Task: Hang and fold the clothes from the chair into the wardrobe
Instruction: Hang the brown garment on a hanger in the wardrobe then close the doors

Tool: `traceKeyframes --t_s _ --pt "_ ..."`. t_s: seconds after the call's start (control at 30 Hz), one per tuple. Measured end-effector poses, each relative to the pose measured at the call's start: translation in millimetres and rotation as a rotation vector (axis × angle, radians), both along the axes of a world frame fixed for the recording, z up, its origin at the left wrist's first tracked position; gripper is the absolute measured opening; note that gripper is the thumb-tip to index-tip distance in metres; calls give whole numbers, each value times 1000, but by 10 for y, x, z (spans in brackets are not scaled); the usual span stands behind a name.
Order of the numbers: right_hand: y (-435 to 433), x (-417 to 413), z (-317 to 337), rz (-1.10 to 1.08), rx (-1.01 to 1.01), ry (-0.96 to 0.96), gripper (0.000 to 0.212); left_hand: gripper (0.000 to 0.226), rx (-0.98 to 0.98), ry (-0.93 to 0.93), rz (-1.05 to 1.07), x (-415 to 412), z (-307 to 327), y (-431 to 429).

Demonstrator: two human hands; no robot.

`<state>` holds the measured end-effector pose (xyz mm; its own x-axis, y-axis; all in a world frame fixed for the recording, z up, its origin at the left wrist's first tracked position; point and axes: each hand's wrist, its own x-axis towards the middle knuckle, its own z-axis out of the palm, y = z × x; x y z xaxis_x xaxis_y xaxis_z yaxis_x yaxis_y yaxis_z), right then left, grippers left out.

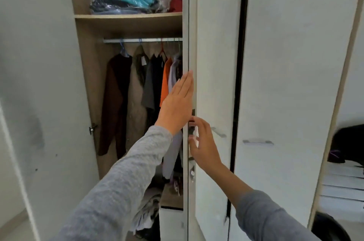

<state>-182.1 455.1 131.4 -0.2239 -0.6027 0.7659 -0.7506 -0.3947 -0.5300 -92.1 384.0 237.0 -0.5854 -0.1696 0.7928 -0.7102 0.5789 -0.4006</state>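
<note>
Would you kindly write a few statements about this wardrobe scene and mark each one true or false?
1. The left hand lies flat, fingers straight, against the edge of the white door. True.
2. An orange garment hangs from the rail. True.
3. The shelf above the rail is bare. False: a plastic-wrapped bundle of clothes lies on it.
4. The right hand holds a hanger. False: it holds nothing and reaches to the door's edge, lower down than the left hand.
</note>
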Motion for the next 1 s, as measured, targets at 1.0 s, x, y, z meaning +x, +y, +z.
traceKeyframes --t_s 1.0 --pt "-3049 -675 779 -588 -70 164 63 61 2 232 -129 -266 -216 -3238"
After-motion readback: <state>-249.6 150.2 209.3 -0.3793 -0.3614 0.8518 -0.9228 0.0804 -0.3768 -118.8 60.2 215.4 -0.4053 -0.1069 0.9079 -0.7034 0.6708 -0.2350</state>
